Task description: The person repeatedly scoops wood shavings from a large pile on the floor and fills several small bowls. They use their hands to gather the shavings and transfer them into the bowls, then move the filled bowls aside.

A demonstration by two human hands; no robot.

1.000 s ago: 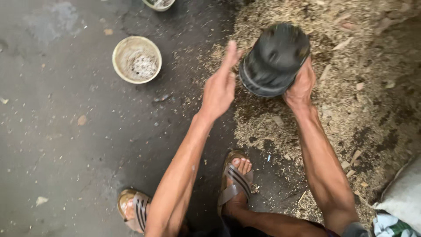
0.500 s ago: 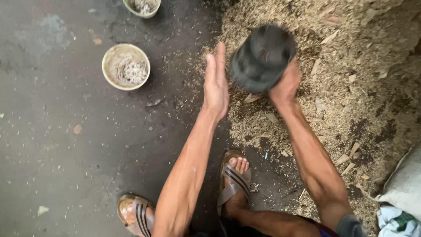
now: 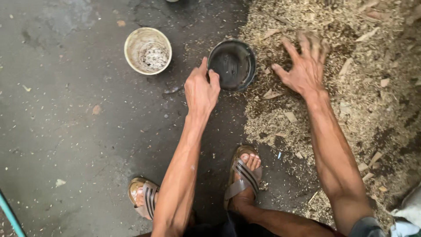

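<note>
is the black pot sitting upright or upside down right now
Upright. The black pot stands on the floor with its mouth facing up, dark inside visible; the left hand grips its rim, while the right hand spreads over the sawdust pile.

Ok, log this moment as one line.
left hand: grips black pot rim, pot upright on floor | right hand: open, spread on sawdust pile | cream pot: apart, left

We stand on a dark, stained concrete floor (image 3: 66, 131) scattered with chips. Toward its right edge spreads a heap of sawdust and wood shavings (image 3: 359, 87). Light falls soft and even.
</note>
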